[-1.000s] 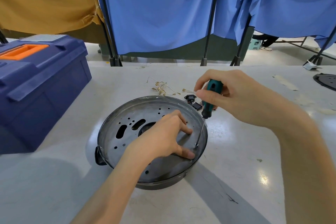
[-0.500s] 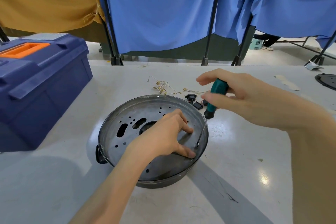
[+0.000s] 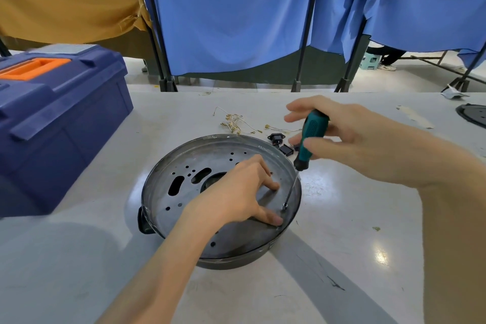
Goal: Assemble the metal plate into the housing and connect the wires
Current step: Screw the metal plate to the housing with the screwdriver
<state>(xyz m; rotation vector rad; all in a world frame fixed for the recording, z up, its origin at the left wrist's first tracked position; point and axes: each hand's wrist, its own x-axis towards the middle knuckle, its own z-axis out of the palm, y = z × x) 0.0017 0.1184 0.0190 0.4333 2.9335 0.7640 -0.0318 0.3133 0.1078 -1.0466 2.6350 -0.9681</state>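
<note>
1. The blue plastic toolbox with an orange handle (image 3: pixel 60 118) has not moved and plays no part.
2. The round perforated grey metal plate (image 3: pixel 184 208) sits inside the dark round housing (image 3: pixel 236 262), unchanged over the last second.
3. The left hand (image 3: pixel 236 192) stays spread, fingertips and thumb pressing the plate down beside the screw (image 3: pixel 284 206).
4. The thin pale wires with brass terminals (image 3: pixel 234 121) lie loose beyond the housing, unconnected.
5. The teal-handled screwdriver (image 3: pixel 311 137) keeps its tip on the screw; its handle now leans further right.
6. The right hand (image 3: pixel 355 144) holds the handle, and its fingers have shifted round it. We judge that fastening is under way and wiring is still to do.
</note>
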